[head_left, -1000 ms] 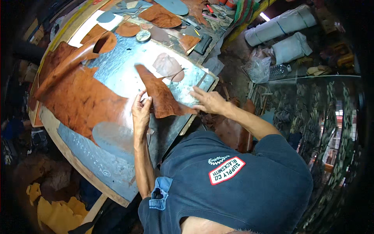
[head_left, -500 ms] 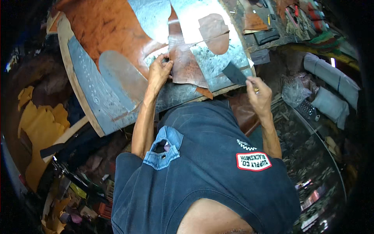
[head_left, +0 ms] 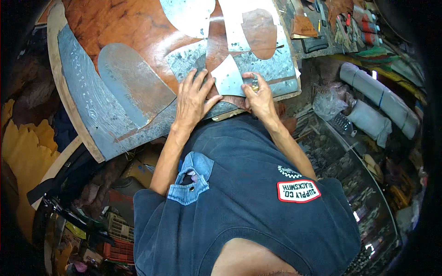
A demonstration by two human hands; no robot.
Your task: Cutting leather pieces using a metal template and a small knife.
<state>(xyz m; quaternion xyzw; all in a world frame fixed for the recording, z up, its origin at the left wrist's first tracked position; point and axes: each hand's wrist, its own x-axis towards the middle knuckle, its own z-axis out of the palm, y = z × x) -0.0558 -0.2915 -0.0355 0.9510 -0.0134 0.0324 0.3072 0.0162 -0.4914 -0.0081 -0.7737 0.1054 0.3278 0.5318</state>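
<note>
Cluttered workshop, work table (head_left: 258, 95) across upper half of frame, grey mottled top, pale wooden edge (head_left: 54, 60) curving down its left side. Large orange-brown leather sheet (head_left: 133, 27) spread at upper left. Long grey rounded template (head_left: 126, 76), browner toward its lower right, lies partly over it, left of centre.

Light grey plate (head_left: 228, 76), shiny, roughly four-sided, sits just above frame centre. Brown leather piece (head_left: 217, 46) runs under it, showing above and below the plate. Right hand (head_left: 261, 97): fingers curled, gripping the plate at its right edge; gold-coloured ring on one finger. Left hand (head_left: 195, 99): open, fingers spread palm down on the work just left of the plate, thumb tip by its lower left corner; nothing seen in its grasp.

Pale rounded piece (head_left: 189, 16) at top centre. Brown rounded template (head_left: 260, 34) up and right of the plate, thin dark strip (head_left: 258, 49) across it.

Upper right: second table (head_left: 338, 39) with tools and red bottles. Right side: wrapped rolls (head_left: 380, 96), clear plastic bag (head_left: 331, 103). Lower left: yellow hide (head_left: 34, 147), red crate (head_left: 119, 250). Person wears dark T-shirt (head_left: 244, 193), denim patch, red-bordered badge.
</note>
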